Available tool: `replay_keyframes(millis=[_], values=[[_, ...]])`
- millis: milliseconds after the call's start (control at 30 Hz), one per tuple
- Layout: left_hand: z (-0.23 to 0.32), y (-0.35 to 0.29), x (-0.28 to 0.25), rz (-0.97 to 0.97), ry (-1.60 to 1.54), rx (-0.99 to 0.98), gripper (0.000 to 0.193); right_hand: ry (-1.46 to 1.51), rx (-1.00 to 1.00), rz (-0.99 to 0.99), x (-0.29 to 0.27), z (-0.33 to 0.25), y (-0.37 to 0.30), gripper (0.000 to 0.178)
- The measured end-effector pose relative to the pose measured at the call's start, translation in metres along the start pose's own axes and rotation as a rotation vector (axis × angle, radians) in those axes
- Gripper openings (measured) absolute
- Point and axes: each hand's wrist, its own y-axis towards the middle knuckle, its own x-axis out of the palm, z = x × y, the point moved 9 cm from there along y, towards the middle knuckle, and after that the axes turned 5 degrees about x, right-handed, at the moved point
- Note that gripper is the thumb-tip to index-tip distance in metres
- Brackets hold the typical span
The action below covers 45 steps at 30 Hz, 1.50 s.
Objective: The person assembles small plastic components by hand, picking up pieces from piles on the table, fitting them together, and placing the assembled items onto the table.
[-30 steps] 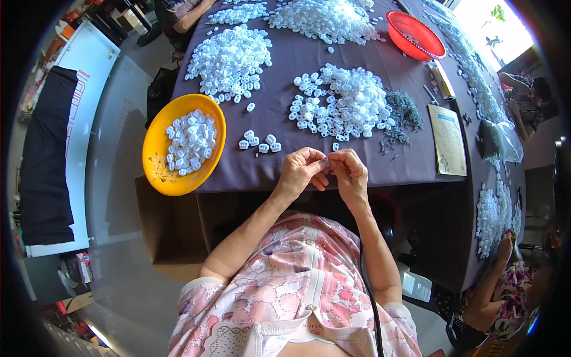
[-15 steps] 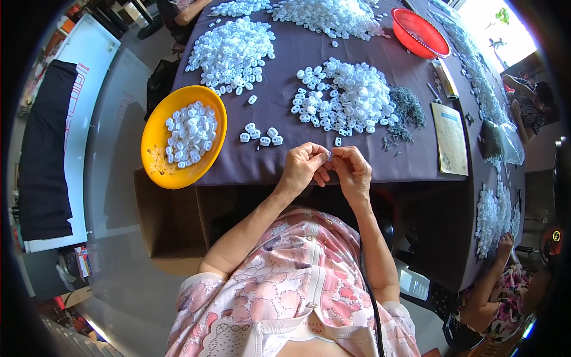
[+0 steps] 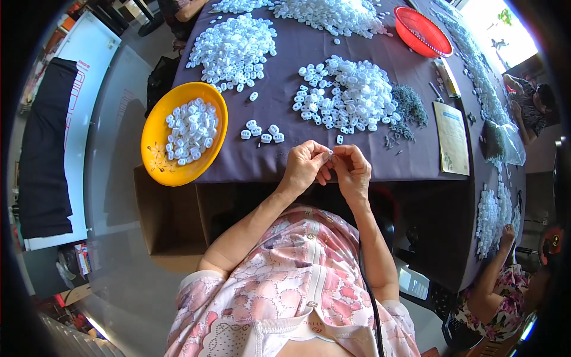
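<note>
On the dark-clothed table [image 3: 357,24], heaps of small white plastic parts [image 3: 351,98] spread out, and a yellow bowl [image 3: 156,134] of them overhangs its near edge. Just off that edge, the left hand [image 3: 304,168] and right hand [image 3: 352,169] meet, fingertips pinching one tiny white piece [image 3: 331,154] between them.

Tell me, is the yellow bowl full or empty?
Partly filled: the yellow bowl holds a heap of small white plastic pieces, with bare yellow showing around them.

White plastic pieces [image 3: 351,98], yellow bowl [image 3: 156,128] with floral print left of the fingers, dark purple counter [image 3: 285,65], red basket [image 3: 423,37], pink flowered dress [image 3: 297,279]
</note>
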Motion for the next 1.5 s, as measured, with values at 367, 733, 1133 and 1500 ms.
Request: replay_keyframes(millis=[367,733,1133,1500], values=[[-0.002,0.0,0.001,-0.021,0.029,-0.022,0.011,0.0,0.037,-0.006,-0.001,0.004,0.001,0.016],[0.014,0.001,-0.005,-0.092,0.334,0.004,0.011,-0.16,0.045,-0.097,-0.002,0.0,0.007,0.021],[0.013,-0.002,-0.003,-0.116,0.238,0.009,0.011,-0.172,0.013,-0.139,0.001,-0.009,0.008,0.023],[0.006,0.001,-0.021,0.001,-0.099,0.04,0.013,-0.708,-0.199,-0.066,0.02,-0.034,0.068,0.012]])
